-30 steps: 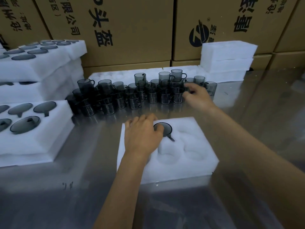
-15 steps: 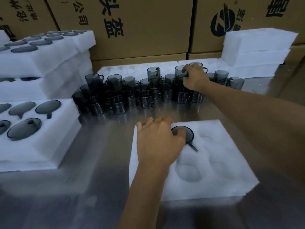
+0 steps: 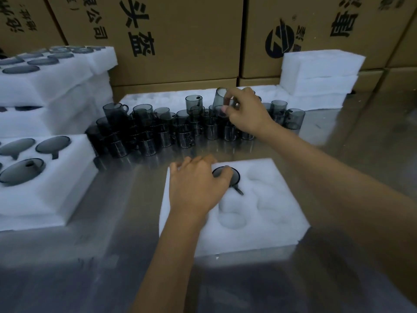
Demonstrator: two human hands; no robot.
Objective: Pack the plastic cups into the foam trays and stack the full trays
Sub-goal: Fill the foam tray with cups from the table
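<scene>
Now we see our right hand (image 3: 244, 111) raised in the upper middle of the frame, its fingers curled round a smoky grey plastic cup (image 3: 220, 101) that tilts above the crowd of loose cups (image 3: 162, 129) standing stacked on the shiny metal table (image 3: 112, 256). Our left hand (image 3: 196, 188) lies at the centre of the frame on the upper left part of a white foam tray (image 3: 259, 231), fingers spread fairly flat on the foam, while the thumb touches the rim of a seated cup (image 3: 234, 177) sunk in a pocket, its handle pointing to the lower right. We cannot tell whether that thumb presses or merely rests. The tray's other pockets to the right and below show only white foam.

At the left edge of the frame a filled tray (image 3: 56, 188) holds several cups, sitting on another foam layer. Above it, in the upper left, a taller tray stack (image 3: 56, 86) carries more cups on top. In the upper right stand plain foam blocks (image 3: 320, 73), and cardboard boxes (image 3: 180, 37) with dark printed characters wall off the top of the frame.
</scene>
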